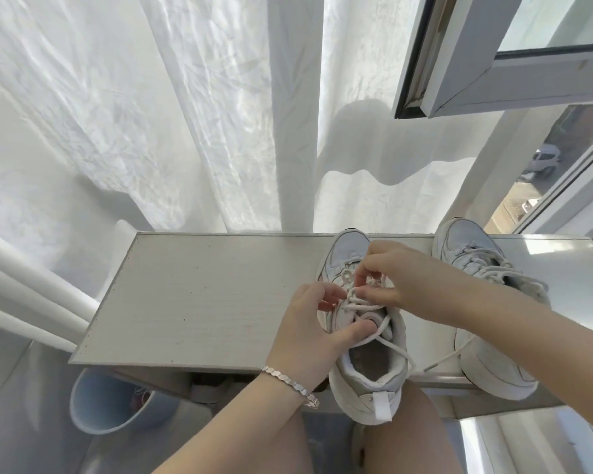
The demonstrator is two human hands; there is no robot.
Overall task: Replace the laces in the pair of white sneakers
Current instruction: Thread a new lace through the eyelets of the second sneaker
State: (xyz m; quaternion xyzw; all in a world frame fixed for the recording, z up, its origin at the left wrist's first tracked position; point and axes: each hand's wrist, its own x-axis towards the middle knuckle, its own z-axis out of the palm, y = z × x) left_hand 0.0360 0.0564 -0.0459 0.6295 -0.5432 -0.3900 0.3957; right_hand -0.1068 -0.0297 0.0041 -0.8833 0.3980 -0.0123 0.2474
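Near sneaker (367, 354) sitting at the worktop's (192, 295) front edge, heel overhanging toward the person; second sneaker (490, 302) lying just to its right, laced, one end trailing loose; left hand (308, 323) gripping the near sneaker, thumb pressing on the tongue, fingers curling at its side; right hand (391, 275) pinching the lace (360, 306) over the middle eyelets; probably unthreading; best working one crossing at a time, drawing slack evenly, bracing the shoe against sliding off.
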